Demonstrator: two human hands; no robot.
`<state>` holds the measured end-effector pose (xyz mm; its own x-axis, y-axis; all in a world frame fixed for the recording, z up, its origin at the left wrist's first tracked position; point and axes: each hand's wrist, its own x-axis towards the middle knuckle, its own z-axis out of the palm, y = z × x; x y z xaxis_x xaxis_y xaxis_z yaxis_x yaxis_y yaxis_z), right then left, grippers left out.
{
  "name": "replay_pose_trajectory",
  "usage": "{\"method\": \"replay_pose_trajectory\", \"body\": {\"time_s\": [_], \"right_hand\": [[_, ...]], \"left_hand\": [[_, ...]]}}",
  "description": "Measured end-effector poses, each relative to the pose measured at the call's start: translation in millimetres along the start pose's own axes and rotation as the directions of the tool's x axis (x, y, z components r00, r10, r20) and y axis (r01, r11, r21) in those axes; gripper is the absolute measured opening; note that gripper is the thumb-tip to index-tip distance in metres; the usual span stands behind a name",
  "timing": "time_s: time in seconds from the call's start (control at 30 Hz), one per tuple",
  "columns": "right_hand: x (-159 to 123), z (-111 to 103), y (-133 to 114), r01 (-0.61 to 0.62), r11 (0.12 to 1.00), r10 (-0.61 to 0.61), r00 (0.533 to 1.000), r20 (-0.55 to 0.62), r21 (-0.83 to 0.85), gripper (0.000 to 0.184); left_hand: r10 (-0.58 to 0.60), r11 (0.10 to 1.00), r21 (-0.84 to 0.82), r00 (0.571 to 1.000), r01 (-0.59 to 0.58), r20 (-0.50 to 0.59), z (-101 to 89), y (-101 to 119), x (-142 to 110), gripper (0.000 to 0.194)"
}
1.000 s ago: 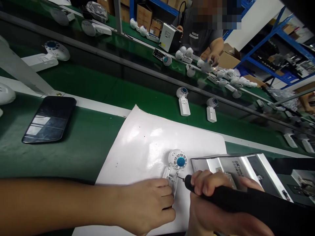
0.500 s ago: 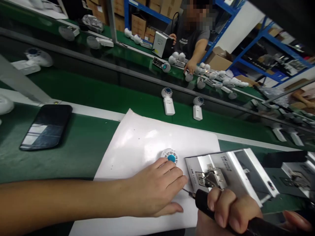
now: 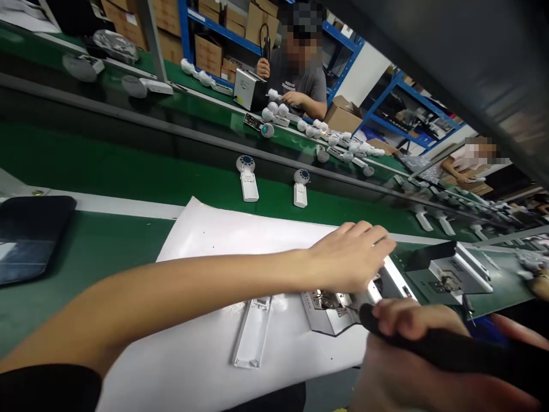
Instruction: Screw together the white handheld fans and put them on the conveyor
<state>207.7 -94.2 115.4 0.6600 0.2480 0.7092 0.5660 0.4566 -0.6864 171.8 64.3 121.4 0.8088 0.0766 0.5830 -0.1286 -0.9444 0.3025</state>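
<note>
My left hand point(image 3: 354, 257) lies over the silver screw feeder point(image 3: 326, 323), its fingers bent over the top with the fingertips hidden. In my right hand point(image 3: 412, 323) is a black electric screwdriver point(image 3: 454, 350), fingers wrapped round its body. The bit end points at the metal mechanism point(image 3: 330, 300) on the feeder's front; whether it touches cannot be made out. Below my left forearm, a long white plastic housing point(image 3: 252, 337) rests open side up on the white sheet point(image 3: 206, 366); the forearm covers its upper end.
Two white camera units point(image 3: 247, 178) stand on the green belt point(image 3: 171, 171) beyond the sheet. To the right is a second feeder point(image 3: 450, 274). A dark phone point(image 3: 34, 234) lies at left. Across the belt, a co-worker point(image 3: 295, 80) handles white parts. A grey beam point(image 3: 429, 63) crosses overhead.
My left hand has left the round end of the white housing for the feeder. The screwdriver's bit has come to the feeder's mechanism. My view has turned right; the co-worker's hand has drawn back.
</note>
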Motion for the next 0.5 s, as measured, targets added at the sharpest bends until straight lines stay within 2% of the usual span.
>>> {"method": "replay_pose_trajectory", "body": {"time_s": [0.07,0.1,0.13,0.17,0.27,0.37,0.43,0.5], "right_hand": [[-8,28,13,0.045,0.999,-0.045,0.999,0.029,-0.028,0.057],[-12,36,18,0.044,0.998,-0.042,0.998,0.045,-0.043,0.056],[-16,42,21,0.04,0.998,-0.037,0.998,0.047,-0.056,0.054],[-19,45,22,0.033,0.997,-0.03,0.999,0.042,-0.065,0.054],[-27,47,16,-0.003,0.996,0.006,0.999,0.031,-0.092,0.055],[-35,56,4,-0.153,0.988,0.153,0.988,0.028,-0.021,0.057],[-43,66,-1,-0.273,0.96,0.27,0.961,0.061,0.061,0.057],[-49,76,1,-0.328,0.935,0.311,0.941,0.135,0.133,0.058]], "left_hand": [[0.098,0.995,0.005,0.991,-0.097,-0.092,-7.9,2,-49,0.023],[0.168,0.985,-0.004,0.981,-0.17,-0.1,-11.8,5,-79,0.023],[0.223,0.974,-0.024,0.972,-0.226,-0.079,-15.2,10,-110,0.024],[0.234,0.971,-0.045,0.972,-0.235,-0.034,-17.8,15,-140,0.025],[0.155,0.987,-0.057,0.978,-0.148,0.139,-20.6,30,-206,0.024],[0.128,0.992,-0.043,0.96,-0.121,0.251,-19.1,36,-228,0.013],[0.14,0.99,-0.052,0.953,-0.131,0.268,-18.2,35,-229,0.011],[0.145,0.989,-0.061,0.952,-0.134,0.27,-18.0,33,-227,0.01]]}}
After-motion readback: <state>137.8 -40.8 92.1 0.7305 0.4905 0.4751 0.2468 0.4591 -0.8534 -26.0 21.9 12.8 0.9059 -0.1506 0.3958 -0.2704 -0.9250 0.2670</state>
